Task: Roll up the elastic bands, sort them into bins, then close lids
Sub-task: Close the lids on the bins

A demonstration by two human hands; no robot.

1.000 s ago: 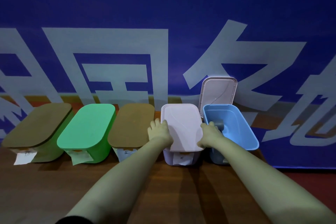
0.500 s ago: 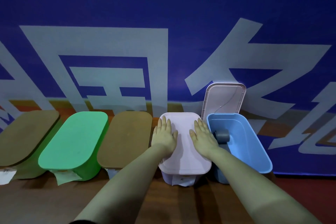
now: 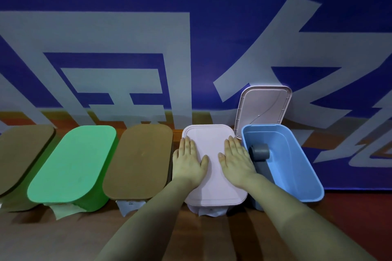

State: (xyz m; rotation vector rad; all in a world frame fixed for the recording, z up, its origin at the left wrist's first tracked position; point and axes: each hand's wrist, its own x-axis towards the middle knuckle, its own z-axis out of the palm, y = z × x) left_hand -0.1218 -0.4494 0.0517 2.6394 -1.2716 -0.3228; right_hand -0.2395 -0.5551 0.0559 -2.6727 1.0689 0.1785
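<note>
While the left grip (image 3: 188, 164) and right grip (image 3: 237, 163) lie flat and open on the pink lid (image 3: 215, 184), holding nothing, just left of the blue bin (image 3: 297, 167) with the grey roll (image 3: 259, 151) inside, uneven pushing might leave one corner popped up.

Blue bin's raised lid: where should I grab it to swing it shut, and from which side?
Take the lid by its free top edge, thumb in front, fingers behind, reaching over the open blue bin from the front. It stands nearly upright, its lower edge at the bin's back rim, so the top probably gives most leverage.
</note>
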